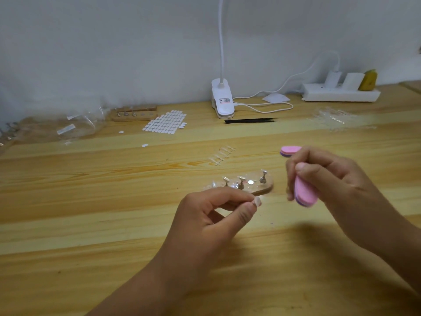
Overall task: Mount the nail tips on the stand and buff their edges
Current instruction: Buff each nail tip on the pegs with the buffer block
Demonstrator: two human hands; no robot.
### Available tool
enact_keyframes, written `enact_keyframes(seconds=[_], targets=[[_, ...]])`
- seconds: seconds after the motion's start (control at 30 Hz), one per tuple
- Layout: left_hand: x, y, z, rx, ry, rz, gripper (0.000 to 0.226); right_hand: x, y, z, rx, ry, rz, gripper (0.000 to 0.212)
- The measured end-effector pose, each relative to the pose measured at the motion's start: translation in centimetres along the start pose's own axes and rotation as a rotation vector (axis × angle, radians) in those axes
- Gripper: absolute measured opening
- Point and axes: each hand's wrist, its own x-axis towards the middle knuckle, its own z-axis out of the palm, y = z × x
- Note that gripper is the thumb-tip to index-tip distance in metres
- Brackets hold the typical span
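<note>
While the left hand (211, 215) pinches one clear nail tip (257, 201) between thumb and first finger, it hovers just in front of the stand (266, 189), close to its near edge. The right hand (330, 179) has its fingers curled round a pink buffer block (304, 193). It holds the block up to the right of the stand, with a gap between block and nail tip. Bare wood of the table (91, 201) spreads wide to the left and in front of both hands. The table's far edge meets the wall.

Just behind the stand lies a small bunch of loose nail tips (222, 155). A second pink bit (289, 150) peeks out behind the right hand's fingers. It is not plain if it belongs to the same block.

Far back are a sheet of white stickers (165, 122), black tweezers (250, 120), a white clip lamp (222, 100), a power strip (339, 93), a second wooden stand (134, 114) and crinkly clear bags (79, 126). All of these sit well apart from the hands.

Three metal pegs (241, 183) stand up on the near stand, and one round silver spot (250, 182) is bare. There are two stands, one pair of tweezers, one lamp and one power strip with three plugs.
</note>
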Motion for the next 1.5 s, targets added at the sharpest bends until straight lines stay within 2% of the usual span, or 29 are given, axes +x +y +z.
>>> enact_keyframes(seconds=[0.1,0.2,0.4,0.57,0.8,1.0,1.13,1.33,1.4,1.5], targets=[[0.1,0.1,0.0,-0.014,-0.008,-0.004,0.006,-0.7,-0.4,1.0,-0.054,-0.164,-0.025,0.019],[0.1,0.2,0.0,-0.019,-0.007,0.004,0.008,-1.0,-0.3,1.5,-0.042,-0.213,-0.068,0.01],[0.0,0.1,-0.1,0.001,-0.015,0.025,0.01,-1.1,-0.1,1.7,-0.088,-0.18,-0.11,0.017],[-0.1,0.2,-0.1,0.109,0.042,0.104,0.009,-1.4,0.0,2.2,-0.14,-0.125,-0.175,0.008],[-0.1,0.9,-0.1,0.243,0.127,0.22,0.014,-1.3,0.1,2.7,-0.265,-0.101,-0.252,0.01],[-0.1,1.3,0.1,0.234,0.136,0.143,0.013,-1.2,-0.5,2.3,-0.403,-0.063,-0.376,0.02],[-0.2,1.6,0.1,0.194,0.085,0.123,0.013,-1.3,-0.5,2.4,-0.485,0.013,-0.447,0.017],[-0.2,1.7,0.0,0.14,0.061,0.08,0.033,-1.4,-0.1,2.1,-0.477,0.109,-0.474,0.011],[-0.2,1.9,0.1,0.131,0.068,0.119,0.04,-1.3,-0.2,2.4,-0.459,0.115,-0.481,0.014],[-0.3,2.1,0.2,0.12,0.085,0.2,0.035,-1.4,-0.3,2.4,-0.385,0.094,-0.446,0.013]])
